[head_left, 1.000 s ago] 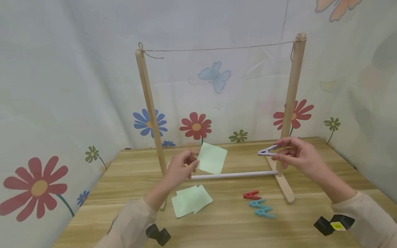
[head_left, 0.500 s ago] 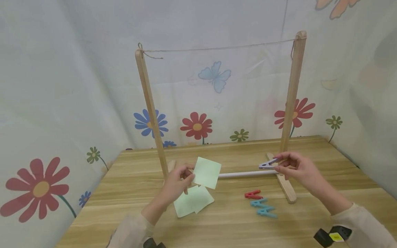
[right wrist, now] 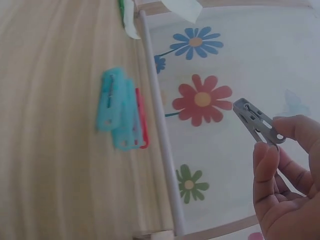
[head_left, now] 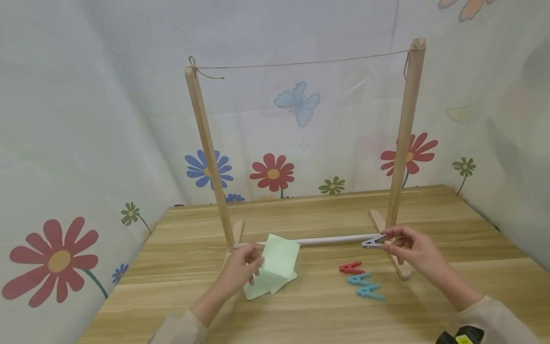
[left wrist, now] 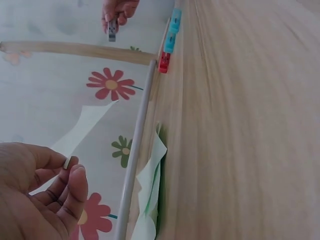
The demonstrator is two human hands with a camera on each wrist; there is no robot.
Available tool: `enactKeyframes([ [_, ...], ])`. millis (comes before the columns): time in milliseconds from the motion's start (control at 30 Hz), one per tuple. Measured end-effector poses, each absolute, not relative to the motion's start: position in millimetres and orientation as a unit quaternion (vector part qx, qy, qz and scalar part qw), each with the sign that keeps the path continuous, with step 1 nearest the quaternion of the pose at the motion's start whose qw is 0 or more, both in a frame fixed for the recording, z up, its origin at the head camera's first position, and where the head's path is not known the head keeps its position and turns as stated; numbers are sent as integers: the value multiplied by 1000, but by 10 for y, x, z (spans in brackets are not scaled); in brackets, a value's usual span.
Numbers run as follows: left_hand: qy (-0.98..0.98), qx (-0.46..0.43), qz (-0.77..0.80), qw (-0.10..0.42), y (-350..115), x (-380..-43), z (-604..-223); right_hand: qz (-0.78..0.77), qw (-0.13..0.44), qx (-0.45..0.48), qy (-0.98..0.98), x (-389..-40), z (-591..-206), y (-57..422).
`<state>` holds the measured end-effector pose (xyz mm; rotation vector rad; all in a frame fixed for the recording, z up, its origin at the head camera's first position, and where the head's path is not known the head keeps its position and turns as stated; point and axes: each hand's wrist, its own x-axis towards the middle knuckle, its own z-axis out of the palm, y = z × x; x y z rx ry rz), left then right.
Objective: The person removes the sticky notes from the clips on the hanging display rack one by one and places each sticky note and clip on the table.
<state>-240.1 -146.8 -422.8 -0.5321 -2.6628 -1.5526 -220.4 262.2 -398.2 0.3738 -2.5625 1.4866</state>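
My left hand [head_left: 241, 268] pinches a pale green paper square [head_left: 281, 255] by its left edge, held above the table. Below it, more green paper squares [head_left: 258, 286] lie overlapping, partly covered by the held one in the head view. With thumb and fingers, my right hand [head_left: 411, 248] pinches a grey-lilac clothespin [head_left: 373, 241] by its handle end, near the foot of the right post. In the right wrist view the same clothespin [right wrist: 257, 122] points away from the fingertips. A red clothespin [head_left: 351, 267] and two blue clothespins [head_left: 365, 285] lie on the table between the hands.
A wooden frame stands on the table [head_left: 318, 315], with a left post [head_left: 207, 143] and a right post [head_left: 406, 129]. Twine [head_left: 301, 63] runs between their tops, and a white rod [head_left: 335, 239] joins them low down. A flowered cloth [head_left: 343, 119] hangs behind.
Both hands have moved down in the head view, still holding the paper square and the clothespin. The held paper has come over the lying squares.
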Motion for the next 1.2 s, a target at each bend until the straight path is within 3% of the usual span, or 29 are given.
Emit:
enactKeyframes([
  [733,-867,-126,-481,-42,-1647,-2244,-4520,501,66,62,-861,-2217,-4345,2591],
  [1200,-891,-132,-434,-14,-1686,-2229,-4605,487,58,54,-870,-2257,-4517,2626],
])
